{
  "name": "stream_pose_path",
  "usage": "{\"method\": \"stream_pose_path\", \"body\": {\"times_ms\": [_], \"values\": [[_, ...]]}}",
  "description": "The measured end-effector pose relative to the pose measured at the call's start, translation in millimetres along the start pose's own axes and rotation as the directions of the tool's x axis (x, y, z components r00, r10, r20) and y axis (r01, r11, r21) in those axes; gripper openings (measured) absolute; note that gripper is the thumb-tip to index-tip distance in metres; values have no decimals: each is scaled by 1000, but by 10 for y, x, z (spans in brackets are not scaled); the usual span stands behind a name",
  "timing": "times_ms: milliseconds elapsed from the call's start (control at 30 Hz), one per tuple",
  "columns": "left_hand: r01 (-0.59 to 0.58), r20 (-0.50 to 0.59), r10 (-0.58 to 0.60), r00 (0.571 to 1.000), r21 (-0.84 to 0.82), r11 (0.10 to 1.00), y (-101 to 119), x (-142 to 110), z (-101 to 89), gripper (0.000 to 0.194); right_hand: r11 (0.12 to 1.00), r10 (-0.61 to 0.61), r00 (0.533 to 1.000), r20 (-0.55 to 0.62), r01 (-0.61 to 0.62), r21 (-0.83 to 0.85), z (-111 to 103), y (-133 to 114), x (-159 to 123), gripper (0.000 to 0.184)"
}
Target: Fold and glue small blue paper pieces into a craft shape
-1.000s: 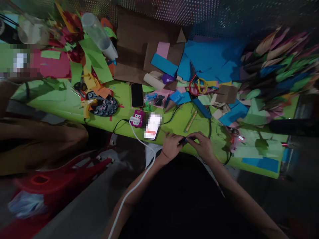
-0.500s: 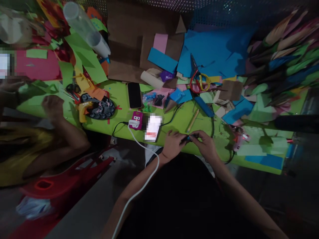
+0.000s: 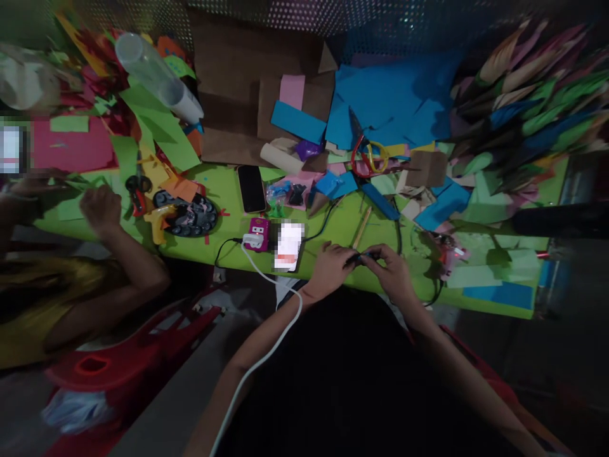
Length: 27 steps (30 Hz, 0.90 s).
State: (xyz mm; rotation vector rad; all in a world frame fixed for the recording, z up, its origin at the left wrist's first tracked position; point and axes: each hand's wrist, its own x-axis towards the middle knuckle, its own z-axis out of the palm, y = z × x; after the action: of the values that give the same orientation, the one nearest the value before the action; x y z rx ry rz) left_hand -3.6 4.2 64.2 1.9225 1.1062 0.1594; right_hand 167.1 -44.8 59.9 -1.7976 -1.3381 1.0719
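Dark and small, the piece (image 3: 362, 258) sits pinched between the left hand (image 3: 328, 270) and right hand (image 3: 392, 276), fingertips together on its ends, at the near edge of the green table (image 3: 333, 231). It looks light and bendable, best held by those ends. Paper scraps (image 3: 390, 108), scissors (image 3: 364, 152) and a phone (image 3: 251, 188) crowd the far side; a co-worker's hand (image 3: 99, 209) rests at left.
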Motion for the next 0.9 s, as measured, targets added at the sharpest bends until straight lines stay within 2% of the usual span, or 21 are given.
{"method": "stream_pose_path", "body": {"times_ms": [233, 367, 567, 800, 900], "values": [[-1, -13, 1, 1000, 7, 1000, 24, 11, 59, 11, 1000, 2, 999, -37, -2, 17, -27, 19, -13, 31], [-4, -10, 4, 1000, 36, 999, 44, -16, 76, 13, 998, 21, 1000, -15, -20, 55, -49, 2, -34, 32], [28, -74, -27, 997, 12, 1000, 113, -69, 138, 9, 996, 37, 999, -10, -36, 81, -63, -16, -60, 35], [97, -177, -122, 977, -147, 984, 95, -122, 221, 14, 964, 47, 994, 94, -70, 257, -108, 5, -71, 37], [111, -209, -165, 964, -249, 962, 97, -144, 264, 20, 968, 25, 994, 102, -49, 245, -114, 29, -70, 39]]}}
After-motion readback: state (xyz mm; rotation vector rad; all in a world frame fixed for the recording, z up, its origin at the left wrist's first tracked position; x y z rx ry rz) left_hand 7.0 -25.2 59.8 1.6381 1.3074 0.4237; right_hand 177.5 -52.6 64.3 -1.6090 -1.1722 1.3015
